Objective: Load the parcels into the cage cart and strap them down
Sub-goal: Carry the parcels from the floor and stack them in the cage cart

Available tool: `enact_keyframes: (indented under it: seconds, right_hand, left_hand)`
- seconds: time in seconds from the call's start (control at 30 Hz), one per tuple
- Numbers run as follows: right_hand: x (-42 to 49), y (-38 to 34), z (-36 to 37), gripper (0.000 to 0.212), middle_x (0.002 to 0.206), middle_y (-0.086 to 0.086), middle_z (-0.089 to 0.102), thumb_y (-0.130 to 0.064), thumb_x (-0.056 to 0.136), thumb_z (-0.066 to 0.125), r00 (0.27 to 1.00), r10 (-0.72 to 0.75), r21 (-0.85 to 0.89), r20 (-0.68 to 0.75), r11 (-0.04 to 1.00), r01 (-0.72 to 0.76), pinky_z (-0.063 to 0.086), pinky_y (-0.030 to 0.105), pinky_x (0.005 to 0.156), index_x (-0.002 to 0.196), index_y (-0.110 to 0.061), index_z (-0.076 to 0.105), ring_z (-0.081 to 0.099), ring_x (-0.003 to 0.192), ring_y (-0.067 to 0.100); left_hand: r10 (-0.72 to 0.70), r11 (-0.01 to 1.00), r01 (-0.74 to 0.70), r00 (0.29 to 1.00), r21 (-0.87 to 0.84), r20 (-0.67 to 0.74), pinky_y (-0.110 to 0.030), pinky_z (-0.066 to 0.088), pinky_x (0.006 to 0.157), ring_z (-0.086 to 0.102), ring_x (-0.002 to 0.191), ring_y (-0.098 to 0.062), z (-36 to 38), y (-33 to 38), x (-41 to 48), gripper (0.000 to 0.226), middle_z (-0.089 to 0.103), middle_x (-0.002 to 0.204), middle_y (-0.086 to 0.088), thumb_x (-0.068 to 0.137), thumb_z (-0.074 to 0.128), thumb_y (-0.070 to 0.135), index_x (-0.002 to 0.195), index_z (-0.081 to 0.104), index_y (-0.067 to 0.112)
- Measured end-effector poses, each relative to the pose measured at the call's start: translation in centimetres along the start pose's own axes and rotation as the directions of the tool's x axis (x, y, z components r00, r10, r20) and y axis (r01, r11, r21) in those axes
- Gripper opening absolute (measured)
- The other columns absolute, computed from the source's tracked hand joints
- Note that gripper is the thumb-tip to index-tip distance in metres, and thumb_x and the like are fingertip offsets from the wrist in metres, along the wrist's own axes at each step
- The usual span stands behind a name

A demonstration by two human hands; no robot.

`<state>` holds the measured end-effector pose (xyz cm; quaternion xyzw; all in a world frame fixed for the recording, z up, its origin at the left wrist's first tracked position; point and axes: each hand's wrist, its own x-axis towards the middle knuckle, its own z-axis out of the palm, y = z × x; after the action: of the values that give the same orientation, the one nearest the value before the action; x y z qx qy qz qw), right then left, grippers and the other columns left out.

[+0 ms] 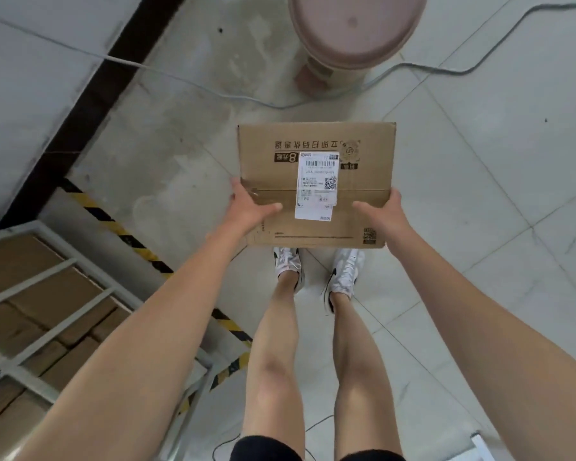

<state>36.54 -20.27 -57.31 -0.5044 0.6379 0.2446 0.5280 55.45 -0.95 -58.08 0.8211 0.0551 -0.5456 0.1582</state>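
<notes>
Gripping a labelled cardboard parcel (270,174) by its side edges, left hand (246,207) and right hand (384,212) each clasped round it, thumb on top, to keep it level above the tiled floor (479,161), apart from the box-filled cage cart (30,283).

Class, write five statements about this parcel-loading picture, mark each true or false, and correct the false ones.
1. The left hand and the right hand both grip the cardboard parcel. True.
2. The parcel's top is bare. False: a white shipping label is stuck on it.
3. The cage cart already holds cardboard boxes. True.
4. The parcel has been set down. False: it is held up over the white shoes.
5. A blue bin stands ahead. False: the pedal bin is pink.
</notes>
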Motion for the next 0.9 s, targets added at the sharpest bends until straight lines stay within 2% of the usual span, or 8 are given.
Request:
enact_keyframes:
  seconds: [0.13, 0.23, 0.4, 0.5, 0.53, 0.6, 0.77, 0.9]
  right_hand:
    - [0.6, 0.0, -0.3, 0.077, 0.128, -0.006, 0.057, -0.026, 0.085, 0.073, 0.999, 0.013, 0.093, 0.033, 0.996, -0.016, 0.048, 0.033, 0.088, 0.148, -0.022, 0.028, 0.058, 0.109, 0.016]
    - [-1.8, -0.4, -1.8, 0.061, 0.112, -0.018, 0.06, -0.023, 0.083, 0.071, 0.999, -0.032, 0.089, 0.012, 0.996, 0.031, 0.051, 0.037, 0.095, 0.135, -0.03, 0.04, 0.06, 0.108, 0.013]
    - [-10.6, -3.4, -6.5, 0.043, 0.113, -0.013, 0.067, -0.022, 0.078, 0.064, 0.988, -0.153, 0.088, -0.017, 0.984, 0.154, 0.055, 0.039, 0.091, 0.117, -0.036, 0.053, 0.064, 0.11, 0.014]
    - [-17.1, -5.9, -9.6, 0.038, 0.112, -0.009, 0.068, -0.033, 0.076, 0.065, 0.961, -0.275, 0.022, -0.033, 0.961, 0.276, 0.056, 0.043, 0.089, 0.111, -0.039, 0.055, 0.065, 0.106, 0.017]
    - [-19.4, -7.0, -10.5, 0.039, 0.112, -0.006, 0.068, -0.038, 0.075, 0.066, 0.946, -0.323, -0.012, -0.017, 0.946, 0.323, 0.056, 0.045, 0.09, 0.112, -0.04, 0.055, 0.065, 0.105, 0.019]
    - [-24.0, -8.9, -12.1, 0.045, 0.114, -0.007, 0.068, -0.047, 0.074, 0.066, 0.914, -0.402, -0.057, 0.05, 0.913, 0.404, 0.056, 0.047, 0.092, 0.118, -0.044, 0.054, 0.065, 0.104, 0.017]
    - [-36.2, -13.4, -13.0, 0.072, 0.127, -0.015, 0.065, -0.058, 0.071, 0.067, 0.788, -0.576, -0.09, 0.216, 0.792, 0.604, 0.053, 0.036, 0.096, 0.139, -0.049, 0.045, 0.063, 0.113, 0.009]
    - [-45.5, -16.1, -10.7, 0.077, 0.138, -0.014, 0.058, -0.065, 0.073, 0.064, 0.673, -0.671, -0.154, 0.312, 0.663, 0.733, 0.047, 0.053, 0.106, 0.143, -0.048, 0.037, 0.056, 0.127, 0.021]
  left_hand:
    - [0.017, 0.999, -0.019, 0.999, -0.032, -0.049, -0.041, 0.035, 0.112, 0.043, 0.139, -0.028, 0.4, -0.6, 0.6, 0.117, 0.04, 0.155, -0.007, 0.074, 0.086, 0.035, 0.157, 0.005, 0.018]
    - [0.042, 0.993, -0.053, 0.994, -0.11, -0.097, -0.037, 0.037, 0.11, 0.045, 0.135, -0.025, 0.5, 0.0, -1.5, 0.115, 0.044, 0.149, -0.006, 0.072, 0.087, 0.033, 0.157, 0.012, 0.017]
    - [0.102, 0.963, -0.135, 0.983, -0.235, -0.15, -0.041, 0.037, 0.114, 0.044, 0.135, -0.022, -2.3, 2.8, -9.5, 0.114, 0.045, 0.148, -0.006, 0.07, 0.089, 0.03, 0.157, 0.017, 0.018]
    - [0.125, 0.941, -0.181, 0.971, -0.287, -0.204, -0.032, 0.042, 0.1, 0.048, 0.127, -0.017, -5.3, 4.5, -16.0, 0.106, 0.049, 0.139, 0.003, 0.069, 0.089, 0.032, 0.153, 0.025, 0.019]
    - [0.128, 0.934, -0.195, 0.965, -0.3, -0.23, -0.031, 0.042, 0.096, 0.049, 0.123, -0.016, -6.5, 5.0, -18.5, 0.102, 0.051, 0.135, 0.005, 0.069, 0.09, 0.033, 0.15, 0.029, 0.02]
    - [0.111, 0.924, -0.21, 0.947, -0.319, -0.301, -0.036, 0.045, 0.098, 0.053, 0.123, -0.02, -9.1, 5.3, -23.8, 0.098, 0.054, 0.136, 0.002, 0.068, 0.09, 0.034, 0.146, 0.034, 0.021]
    - [0.018, 0.873, -0.276, 0.842, -0.402, -0.54, -0.045, 0.044, 0.105, 0.052, 0.129, -0.025, -15.0, 3.1, -37.3, 0.109, 0.052, 0.145, 0.0, 0.062, 0.087, 0.054, 0.15, 0.032, 0.021]
    - [-0.002, 0.781, -0.424, 0.733, -0.459, -0.68, -0.044, 0.047, 0.104, 0.056, 0.122, -0.017, -18.9, -1.5, -47.7, 0.097, 0.059, 0.134, 0.007, 0.061, 0.082, 0.061, 0.143, 0.042, 0.028]
